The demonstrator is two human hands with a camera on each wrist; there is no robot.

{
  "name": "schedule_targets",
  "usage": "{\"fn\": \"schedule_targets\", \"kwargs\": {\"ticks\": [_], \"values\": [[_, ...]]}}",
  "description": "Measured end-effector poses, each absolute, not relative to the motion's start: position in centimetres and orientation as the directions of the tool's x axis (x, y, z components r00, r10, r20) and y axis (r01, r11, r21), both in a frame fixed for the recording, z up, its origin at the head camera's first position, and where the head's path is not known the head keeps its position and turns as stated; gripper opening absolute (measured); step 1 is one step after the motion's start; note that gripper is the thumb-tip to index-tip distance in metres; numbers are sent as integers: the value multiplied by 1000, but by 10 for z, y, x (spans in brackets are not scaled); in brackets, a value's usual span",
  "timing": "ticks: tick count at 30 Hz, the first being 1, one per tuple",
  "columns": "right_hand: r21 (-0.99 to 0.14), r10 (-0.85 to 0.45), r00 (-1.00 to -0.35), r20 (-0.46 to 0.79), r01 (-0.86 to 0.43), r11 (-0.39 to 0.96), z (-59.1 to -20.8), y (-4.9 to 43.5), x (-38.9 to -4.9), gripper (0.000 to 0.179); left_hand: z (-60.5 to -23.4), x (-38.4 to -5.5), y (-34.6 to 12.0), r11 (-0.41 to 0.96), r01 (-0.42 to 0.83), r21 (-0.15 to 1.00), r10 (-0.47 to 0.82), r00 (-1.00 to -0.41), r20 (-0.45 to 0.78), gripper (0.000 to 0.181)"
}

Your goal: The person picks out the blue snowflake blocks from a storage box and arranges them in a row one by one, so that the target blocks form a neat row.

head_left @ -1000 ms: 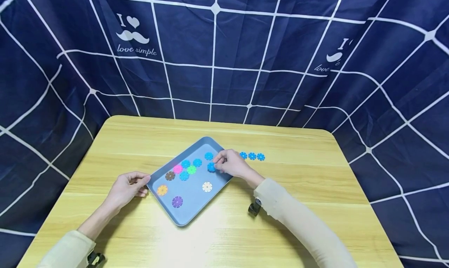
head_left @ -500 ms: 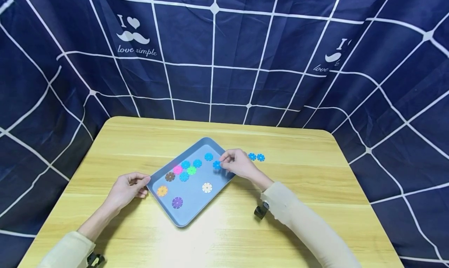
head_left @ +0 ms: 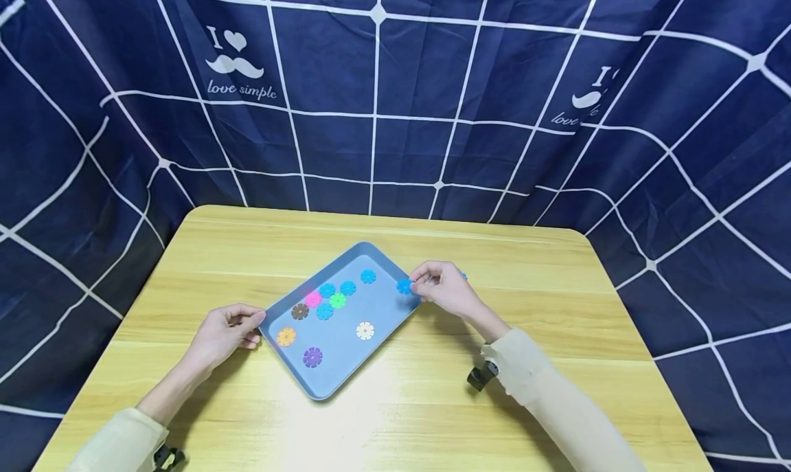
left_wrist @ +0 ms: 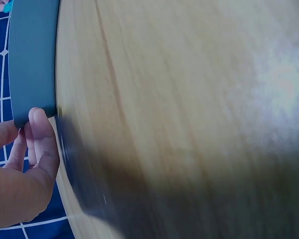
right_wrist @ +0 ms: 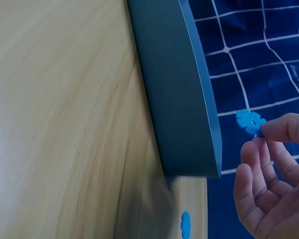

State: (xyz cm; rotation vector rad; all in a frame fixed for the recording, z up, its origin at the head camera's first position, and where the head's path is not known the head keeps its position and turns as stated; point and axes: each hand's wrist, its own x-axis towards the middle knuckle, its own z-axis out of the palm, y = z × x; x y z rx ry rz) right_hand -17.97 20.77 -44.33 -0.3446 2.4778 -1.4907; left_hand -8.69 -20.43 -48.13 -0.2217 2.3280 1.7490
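A blue-grey tray (head_left: 346, 358) lies slantwise on the table. My left hand (head_left: 225, 334) pinches its left corner between thumb and fingers; the left wrist view shows the fingertips at the end of the tray wall (left_wrist: 35, 59). Between thumb and forefinger, my right hand (head_left: 443, 288) holds a blue notched snowflake disc (head_left: 404, 286) over the tray's right corner. In the right wrist view this disc (right_wrist: 250, 122) is up beside the tray rim. Inside the tray lie several discs, among them blue (head_left: 368, 276), pink (head_left: 313, 299), green (head_left: 337, 300), brown (head_left: 299, 312) and purple (head_left: 312, 357).
An orange disc (head_left: 285, 336) and a cream disc (head_left: 365, 330) also lie in the tray. On the table right of it, a blue disc (right_wrist: 186, 225) shows in the right wrist view. A dark blue gridded curtain (head_left: 327, 60) surrounds the wooden table (head_left: 544, 300).
My right hand has carried the blue disc rightward, from over the tray's inside to its right corner, covering most of the row of blue discs on the table. The left hand has stayed put.
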Motion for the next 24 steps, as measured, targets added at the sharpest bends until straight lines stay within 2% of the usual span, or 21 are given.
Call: {"fn": "schedule_targets", "kwargs": {"ticks": [24], "values": [[-922,-201,-979,-34,-47,384,-442,269,-183,25,-479,-86,-203,276,-258,926,7,-963,-271,37]]}}
